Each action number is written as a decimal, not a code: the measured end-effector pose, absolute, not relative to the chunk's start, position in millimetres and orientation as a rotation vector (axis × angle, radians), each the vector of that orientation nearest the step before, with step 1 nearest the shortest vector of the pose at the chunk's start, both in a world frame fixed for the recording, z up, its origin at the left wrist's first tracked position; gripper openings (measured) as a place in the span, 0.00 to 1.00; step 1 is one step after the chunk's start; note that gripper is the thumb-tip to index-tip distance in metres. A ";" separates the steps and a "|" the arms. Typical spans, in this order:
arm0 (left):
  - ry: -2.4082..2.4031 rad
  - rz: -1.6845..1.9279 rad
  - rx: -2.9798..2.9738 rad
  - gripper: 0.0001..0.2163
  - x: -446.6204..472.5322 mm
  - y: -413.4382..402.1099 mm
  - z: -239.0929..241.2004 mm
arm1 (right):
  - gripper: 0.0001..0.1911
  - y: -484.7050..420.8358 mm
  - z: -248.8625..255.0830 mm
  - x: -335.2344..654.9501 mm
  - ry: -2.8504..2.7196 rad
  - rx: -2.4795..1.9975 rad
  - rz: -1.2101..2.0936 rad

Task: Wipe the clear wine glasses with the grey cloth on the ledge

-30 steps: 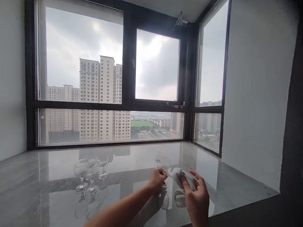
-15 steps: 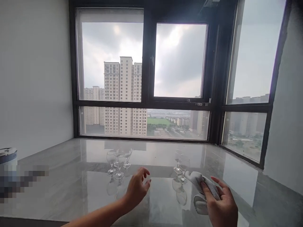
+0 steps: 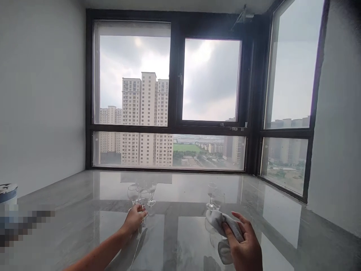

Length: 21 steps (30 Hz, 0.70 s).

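Note:
Several small clear stemmed glasses stand in a group left of centre, among them a left glass (image 3: pixel 132 192) and a right glass (image 3: pixel 151 195). My left hand (image 3: pixel 134 219) reaches to the front of this group, fingers closed at the stem of the nearest glass; they partly hide it. In my right hand (image 3: pixel 246 241) is a bunched white-grey cloth (image 3: pixel 216 221), gripped between thumb and fingers, with the index finger stretched away. Just beyond the cloth stand two more stemmed glasses, a rear one (image 3: pixel 211 194) and a nearer one (image 3: pixel 219 198) whose foot the cloth covers.
The glossy grey marble-like ledge (image 3: pixel 175 210) mirrors the windows and glasses. A dark-framed window (image 3: pixel 169 130) closes off the back, with walls at both sides. At the far left edge stands a white and blue container (image 3: pixel 8 195) beside a blurred patch.
My left hand has moved left to the front glass of the left group and closed on it. My right hand has shifted a little left with the cloth. The view has tilted slightly up.

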<state>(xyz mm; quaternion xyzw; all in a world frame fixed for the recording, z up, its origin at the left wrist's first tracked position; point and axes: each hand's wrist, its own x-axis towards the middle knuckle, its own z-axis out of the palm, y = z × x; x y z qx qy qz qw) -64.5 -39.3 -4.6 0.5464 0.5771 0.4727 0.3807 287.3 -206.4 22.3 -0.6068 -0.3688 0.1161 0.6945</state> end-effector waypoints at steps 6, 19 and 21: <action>1.216 1.036 1.941 0.14 -16.3 -49.0 2.7 | 0.37 -206.4 25.8 288.8 -0.783 -1.266 0.332; 1.033 0.861 2.755 0.09 131.0 -81.3 17.6 | 0.41 -212.7 36.2 315.9 -0.547 -0.877 0.805; 1.028 0.863 2.734 0.09 134.9 -82.1 11.2 | 0.41 -213.6 36.4 320.3 -0.563 -0.962 0.757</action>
